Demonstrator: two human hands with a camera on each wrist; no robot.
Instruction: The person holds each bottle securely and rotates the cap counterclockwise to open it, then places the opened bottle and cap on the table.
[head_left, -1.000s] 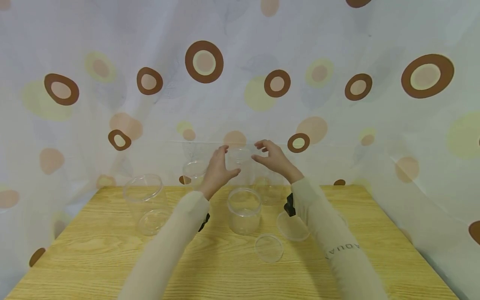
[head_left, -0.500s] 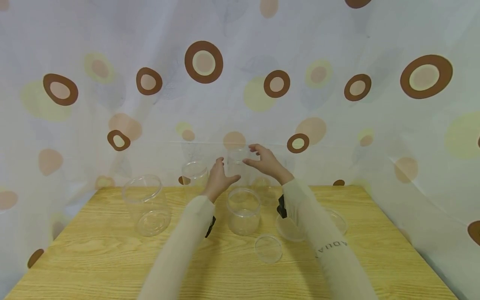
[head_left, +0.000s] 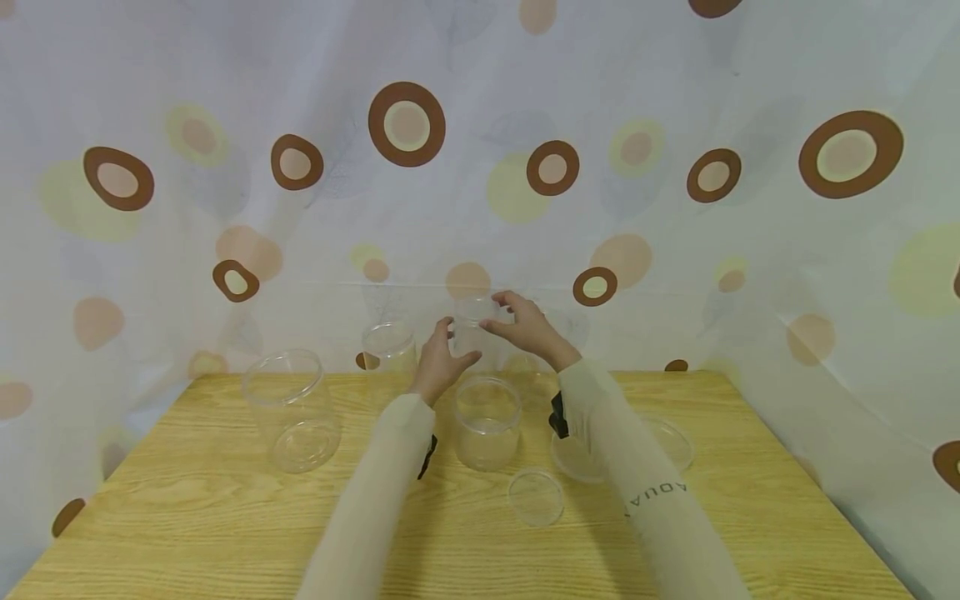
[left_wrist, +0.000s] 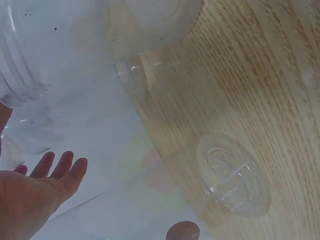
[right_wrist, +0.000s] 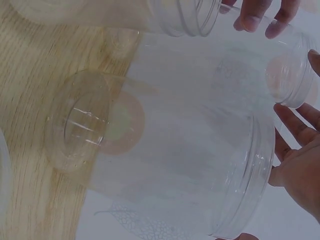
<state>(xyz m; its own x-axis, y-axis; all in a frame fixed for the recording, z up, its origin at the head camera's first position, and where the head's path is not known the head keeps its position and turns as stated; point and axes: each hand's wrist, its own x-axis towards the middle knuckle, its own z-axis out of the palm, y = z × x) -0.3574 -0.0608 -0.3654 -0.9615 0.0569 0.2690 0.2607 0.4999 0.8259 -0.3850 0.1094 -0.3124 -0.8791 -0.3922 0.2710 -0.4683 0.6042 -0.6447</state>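
Observation:
In the head view a tall clear plastic jar (head_left: 472,343) stands at the back middle of the table, between both hands. My left hand (head_left: 442,362) is beside its left side, fingers spread, its thumb overlapping the jar's front; the left wrist view shows those fingers (left_wrist: 72,172) parted and holding nothing. At the jar's upper right is my right hand (head_left: 528,332), thumb and fingers curved apart, fingertips right at the rim. A wider clear jar (right_wrist: 175,150) hides part of the right hand in the right wrist view.
A short clear jar (head_left: 487,446) stands in front of the hands. A large jar (head_left: 288,408) and a smaller one (head_left: 388,358) are at left. Clear lids lie on the wooden table (head_left: 450,550): a small lid (head_left: 536,497) and larger ones at right. A patterned curtain (head_left: 480,217) hangs behind.
My right hand has moved left and slightly down to the tall jar's rim. The left hand first dropped a little, then shifted slightly right. The jars stay standing where they were.

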